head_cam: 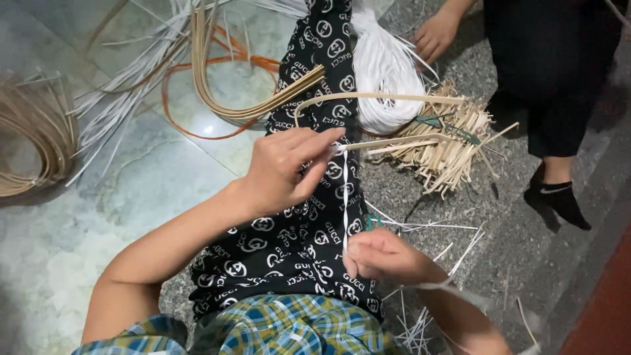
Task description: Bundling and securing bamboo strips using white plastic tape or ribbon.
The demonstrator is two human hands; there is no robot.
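Observation:
My left hand (284,171) pinches the upper end of a thin white strip (346,197) where it meets a bent tan cane loop (368,98). My right hand (380,256) grips the lower end of that strip, which runs taut and vertical between the two hands. Both hands work above my outstretched leg in black patterned trousers (296,243). A bundle of white strips (384,79) lies just beyond the loop.
A heap of short tan cane offcuts (447,148) lies right of the bundle. Long cane and white strips (131,92) spread over the tiled floor at left, with an orange strip (197,131). Another person's hand (435,33) and black-socked foot (559,197) are at upper right.

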